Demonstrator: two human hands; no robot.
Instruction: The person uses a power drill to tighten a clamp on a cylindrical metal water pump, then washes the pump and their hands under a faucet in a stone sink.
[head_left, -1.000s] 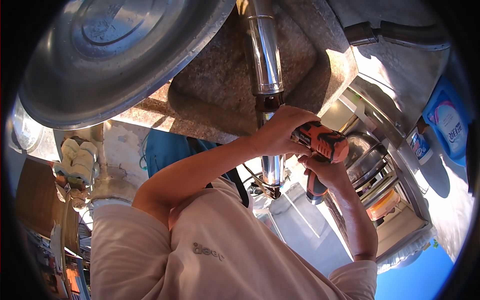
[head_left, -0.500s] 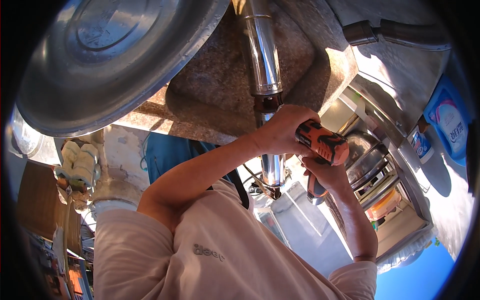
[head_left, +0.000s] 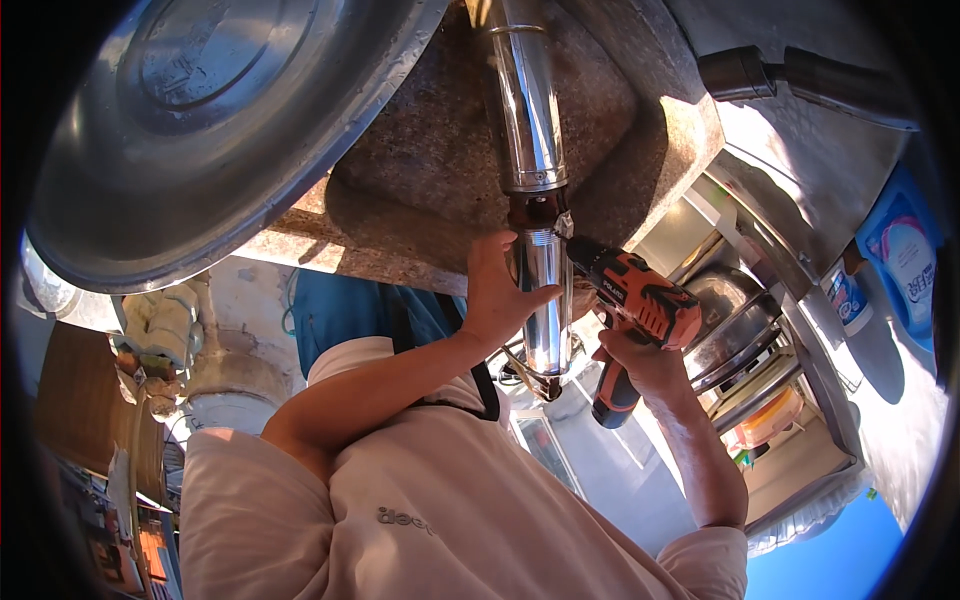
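Note:
A long shiny steel cylinder, joined by a dark middle section, reaches over the stone basin's edge. My left hand is at the lower part of the cylinder, its thumb laid across the front and its fingers up along the left side. In my right hand is an orange and black cordless drill, gripped by its handle. The drill's front end points up and left at the joint, close to a small shiny fitting; whether its tip touches is not clear.
A large metal basin stands at the upper left, overlapping the stone sink. At the right are stacked metal bowls on a shelf, a blue detergent bottle and a dark pipe. A cable lies below the cylinder.
My left hand has left the drill's front end and moved left and down to the cylinder. The drill's front, hidden before, now shows beside the joint in my right hand.

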